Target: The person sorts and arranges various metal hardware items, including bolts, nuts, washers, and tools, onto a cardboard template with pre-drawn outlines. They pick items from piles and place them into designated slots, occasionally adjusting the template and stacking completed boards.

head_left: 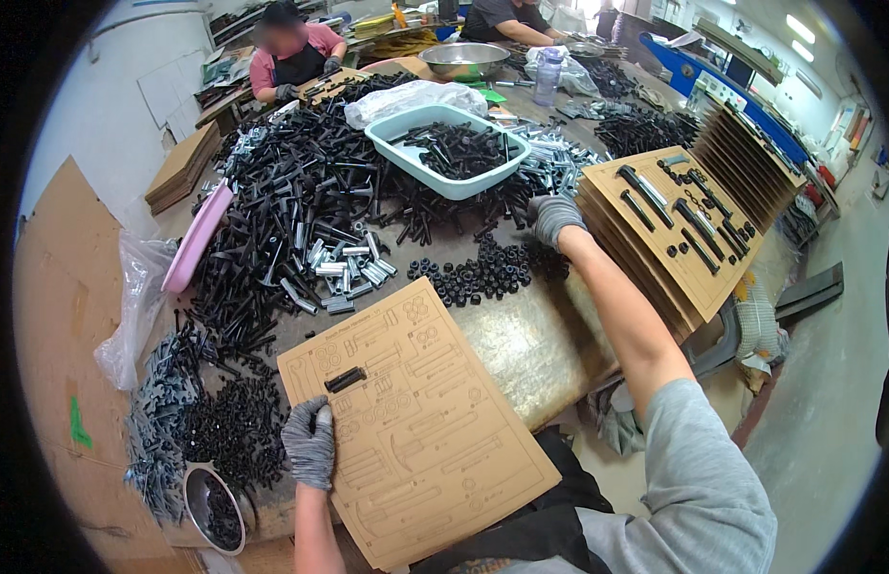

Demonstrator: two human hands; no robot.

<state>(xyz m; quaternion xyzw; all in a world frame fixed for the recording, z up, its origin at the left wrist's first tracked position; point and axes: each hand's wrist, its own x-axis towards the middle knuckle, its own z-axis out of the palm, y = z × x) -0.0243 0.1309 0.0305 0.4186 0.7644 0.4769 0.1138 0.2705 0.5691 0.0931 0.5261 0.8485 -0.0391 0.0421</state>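
Note:
A brown cardboard sheet (435,430) printed with outlines of hardware lies tilted in front of me. My left hand (308,443), in a grey striped glove, grips its left edge. A few short black bolts (346,380) lie side by side on the sheet's upper left part. My right arm is stretched far forward. My right hand (556,218), gloved alike, is at the right end of the hardware piles, beside the stack of boards. Its fingers look bunched and closed; whatever they hold is hidden. Black nuts (482,275) are heaped just left of and below it.
Black bolts (263,210) form a large heap, with silver sleeves (353,273) at its edge. A pale blue basin (449,188), a pink tray (197,236) and a metal bowl (236,550) stand around. Stacked boards (636,258) carry sorted hardware. A co-worker (306,48) sits across.

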